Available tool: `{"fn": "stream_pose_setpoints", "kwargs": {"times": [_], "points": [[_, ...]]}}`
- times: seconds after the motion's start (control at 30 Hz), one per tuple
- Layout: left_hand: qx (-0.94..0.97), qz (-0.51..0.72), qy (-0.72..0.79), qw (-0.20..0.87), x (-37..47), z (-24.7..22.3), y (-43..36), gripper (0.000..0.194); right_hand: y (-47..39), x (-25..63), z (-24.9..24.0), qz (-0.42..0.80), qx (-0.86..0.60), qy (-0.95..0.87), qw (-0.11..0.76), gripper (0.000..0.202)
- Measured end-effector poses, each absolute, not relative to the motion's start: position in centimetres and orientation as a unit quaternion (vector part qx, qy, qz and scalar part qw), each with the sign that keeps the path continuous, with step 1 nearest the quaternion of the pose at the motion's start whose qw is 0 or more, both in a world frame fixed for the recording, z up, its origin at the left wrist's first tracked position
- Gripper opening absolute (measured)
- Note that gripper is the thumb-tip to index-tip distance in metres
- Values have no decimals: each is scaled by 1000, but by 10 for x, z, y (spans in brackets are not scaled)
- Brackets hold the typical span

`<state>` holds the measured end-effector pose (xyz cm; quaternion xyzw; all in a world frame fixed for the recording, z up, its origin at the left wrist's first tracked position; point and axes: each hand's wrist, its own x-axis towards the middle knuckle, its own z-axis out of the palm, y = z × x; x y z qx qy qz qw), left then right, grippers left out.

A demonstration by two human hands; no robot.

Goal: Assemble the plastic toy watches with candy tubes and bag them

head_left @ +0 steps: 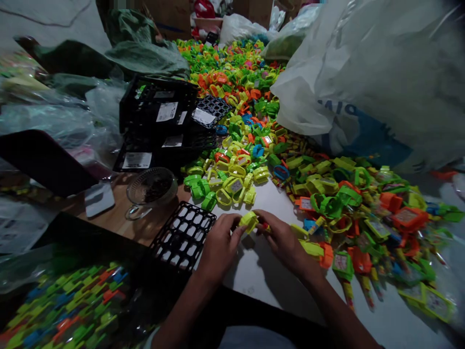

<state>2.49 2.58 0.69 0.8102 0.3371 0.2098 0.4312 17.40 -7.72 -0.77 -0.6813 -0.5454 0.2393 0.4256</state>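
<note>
Near the middle of the view, my left hand [222,240] pinches a small yellow-green plastic piece [249,221] shaped like a toy watch. My right hand [281,237] is just to its right, fingers closed on a small red and yellow item [266,227] that is mostly hidden. Both hands are above the white tabletop [250,278]. Left of my left hand lies a black grid tray [183,235]. Beyond my hands, loose yellow and green watch-like pieces [232,184] lie piled.
A larger colourful heap [345,194] covers the right side, beside a big white plastic bag [381,87]. Stacked black trays [160,111], a glass cup [152,186] and a dark upright panel [43,160] stand left. A bag of coloured pieces [72,305] is at lower left.
</note>
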Motion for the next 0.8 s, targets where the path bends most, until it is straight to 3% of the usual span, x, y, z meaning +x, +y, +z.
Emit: {"fn": "stream_pose_setpoints", "kwargs": {"times": [0.1,0.23,0.37,0.47,0.57,0.8], "points": [[754,214,351,512,31,5,21,17,-86,176,-10,326,-691,-442,470,28],[712,191,353,577,37,5,11,16,-93,172,-15,382,-683,-374,497,29],[740,219,316,552,40,7,5,20,-89,167,-14,448,-646,-271,555,25],[769,243,283,519,40,4,3,39,-86,159,-12,502,-574,-183,620,27],[733,232,286,572,41,-1,1,31,-88,149,-14,536,-565,-172,603,32],[700,209,342,590,37,-5,7,40,-108,158,-5,319,-738,-337,490,39]]}}
